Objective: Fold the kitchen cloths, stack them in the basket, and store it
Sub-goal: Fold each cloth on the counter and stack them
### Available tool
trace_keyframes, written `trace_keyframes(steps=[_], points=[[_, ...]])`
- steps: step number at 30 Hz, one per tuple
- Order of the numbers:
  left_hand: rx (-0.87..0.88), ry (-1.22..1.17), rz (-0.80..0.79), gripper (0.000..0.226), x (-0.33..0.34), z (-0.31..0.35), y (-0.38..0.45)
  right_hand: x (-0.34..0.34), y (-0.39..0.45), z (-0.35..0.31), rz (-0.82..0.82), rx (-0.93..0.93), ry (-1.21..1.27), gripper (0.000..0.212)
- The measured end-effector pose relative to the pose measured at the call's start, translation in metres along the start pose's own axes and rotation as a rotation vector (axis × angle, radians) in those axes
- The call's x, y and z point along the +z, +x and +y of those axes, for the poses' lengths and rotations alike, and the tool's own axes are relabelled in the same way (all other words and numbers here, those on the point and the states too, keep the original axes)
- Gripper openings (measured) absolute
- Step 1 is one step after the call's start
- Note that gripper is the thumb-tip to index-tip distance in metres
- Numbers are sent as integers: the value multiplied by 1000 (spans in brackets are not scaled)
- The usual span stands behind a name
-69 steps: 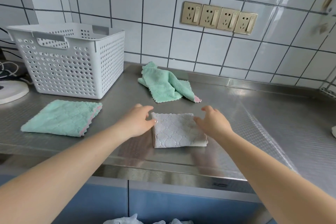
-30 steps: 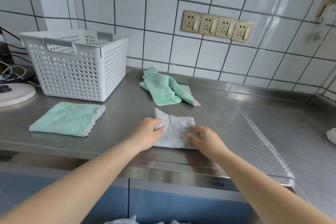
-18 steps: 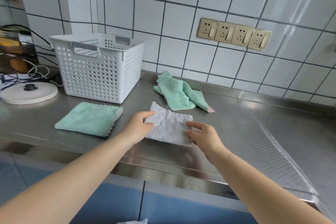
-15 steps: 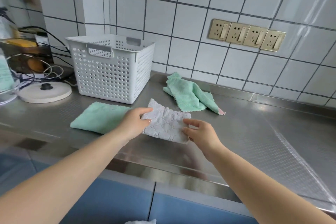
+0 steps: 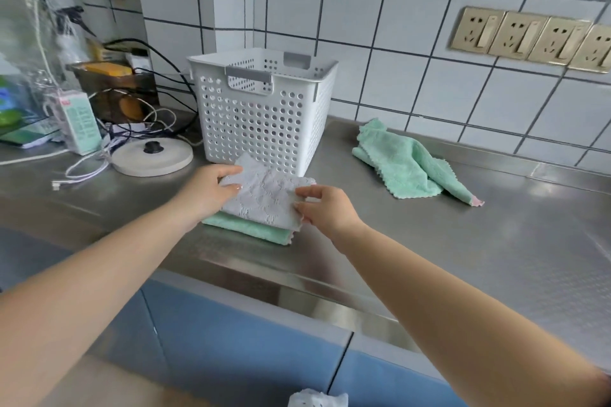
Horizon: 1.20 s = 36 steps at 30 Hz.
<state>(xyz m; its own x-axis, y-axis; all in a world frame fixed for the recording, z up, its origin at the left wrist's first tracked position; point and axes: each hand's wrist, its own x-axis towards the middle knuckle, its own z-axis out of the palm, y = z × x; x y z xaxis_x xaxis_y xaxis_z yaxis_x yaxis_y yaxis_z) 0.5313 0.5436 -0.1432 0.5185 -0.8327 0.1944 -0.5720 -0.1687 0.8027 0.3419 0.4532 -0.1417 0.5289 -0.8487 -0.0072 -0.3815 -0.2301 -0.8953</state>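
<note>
Your left hand (image 5: 211, 190) pinches the left edge of the folded grey cloth (image 5: 264, 198), thumb on top. Your right hand (image 5: 325, 206) grips its right edge between thumb and fingers. The grey cloth sits over the folded green cloth (image 5: 251, 230), covering most of it; only the green near edge and right corner show. Whether grey rests fully on green or is held just above it, you cannot tell.

Both cloths lie on the steel counter (image 5: 463, 258), just in front of the white perforated basket (image 5: 264, 109), which stands upright near the tiled wall. Its inside is not visible from here.

Right of the basket, well apart from your hands, a second green cloth (image 5: 406, 165) lies unfolded and rumpled, one pink corner pointing right.

Left of the basket: a round white base (image 5: 152, 157), tangled cables (image 5: 132, 129), a small carton (image 5: 81, 122). Four brass sockets (image 5: 532, 38) on the far wall, upper right.
</note>
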Motion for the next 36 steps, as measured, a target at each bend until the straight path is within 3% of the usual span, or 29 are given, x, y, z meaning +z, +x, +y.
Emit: trace_keyframes(steps=[12, 17, 21, 26, 32, 36], points=[[-71, 69, -71, 45, -5, -29, 4, 16, 7, 9, -62, -52, -112, 31], [202, 377, 60, 40, -3, -14, 9, 14, 14, 4, 117, -213, -446, 33], [331, 507, -102, 46, 18, 7, 17, 38, 26, -15, -3, -264, -644, 44], [186, 763, -365, 50, 32, -5, 27, 61, 32, -4, -145, -170, -762, 49], [-48, 697, -397, 59, 24, -15, 31, 52, 28, 9, -119, -58, -813, 74], [-103, 716, -379, 64, 25, -14, 30, 52, 29, 10, -130, -47, -821, 78]])
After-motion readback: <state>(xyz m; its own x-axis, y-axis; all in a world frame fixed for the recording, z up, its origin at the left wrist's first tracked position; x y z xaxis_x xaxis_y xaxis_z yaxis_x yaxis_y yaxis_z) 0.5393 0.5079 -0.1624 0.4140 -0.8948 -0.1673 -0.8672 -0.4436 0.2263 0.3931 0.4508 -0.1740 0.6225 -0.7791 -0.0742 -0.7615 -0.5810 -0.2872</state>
